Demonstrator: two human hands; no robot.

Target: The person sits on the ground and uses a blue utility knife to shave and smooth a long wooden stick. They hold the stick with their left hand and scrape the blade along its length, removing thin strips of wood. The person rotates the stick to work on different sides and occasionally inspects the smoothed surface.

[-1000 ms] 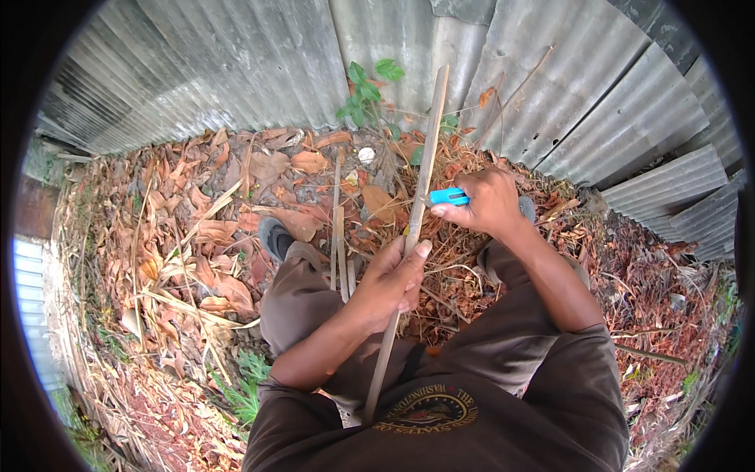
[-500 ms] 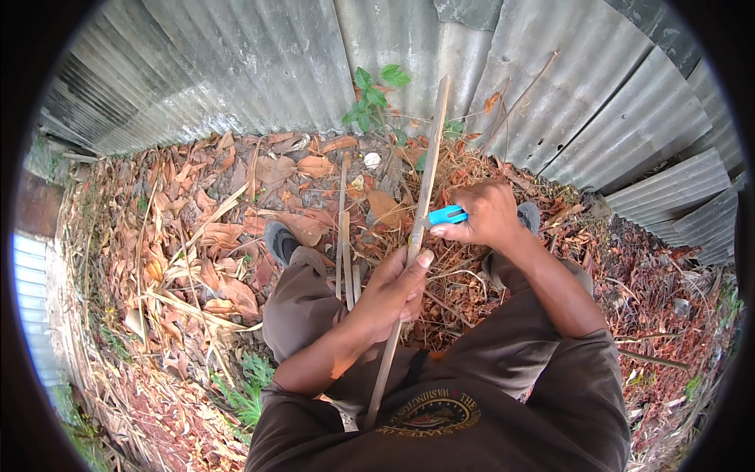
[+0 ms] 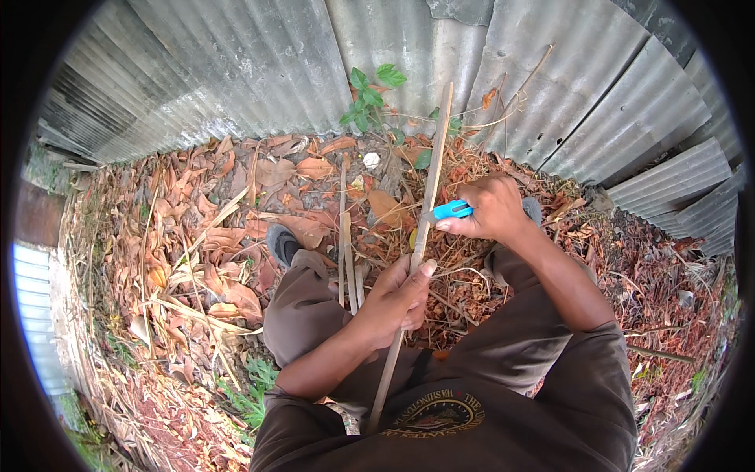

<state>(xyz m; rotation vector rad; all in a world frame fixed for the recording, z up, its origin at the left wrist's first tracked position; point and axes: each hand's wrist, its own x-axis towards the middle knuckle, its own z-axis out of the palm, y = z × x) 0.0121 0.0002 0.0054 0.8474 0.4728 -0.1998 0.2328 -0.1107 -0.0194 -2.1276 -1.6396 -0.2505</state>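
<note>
My left hand (image 3: 397, 297) grips a long pale bamboo stick (image 3: 431, 185) near its middle. The stick slants from my chest up toward the corrugated wall. My right hand (image 3: 491, 208) is closed on a blue-handled knife (image 3: 451, 210), whose blade end meets the stick just above my left thumb. Several split bamboo strips (image 3: 348, 252) lie on the ground between my knees, just left of my left hand.
A corrugated metal wall (image 3: 440, 55) curves round the far side. Dry brown leaves (image 3: 204, 236) and twigs cover the ground. A small green plant (image 3: 370, 94) grows at the wall's foot. My shoe (image 3: 280, 242) rests among the leaves.
My right hand and the knife have shifted a little along the stick toward my left hand. The left hand keeps its grip, and the stick's tilt has changed slightly.
</note>
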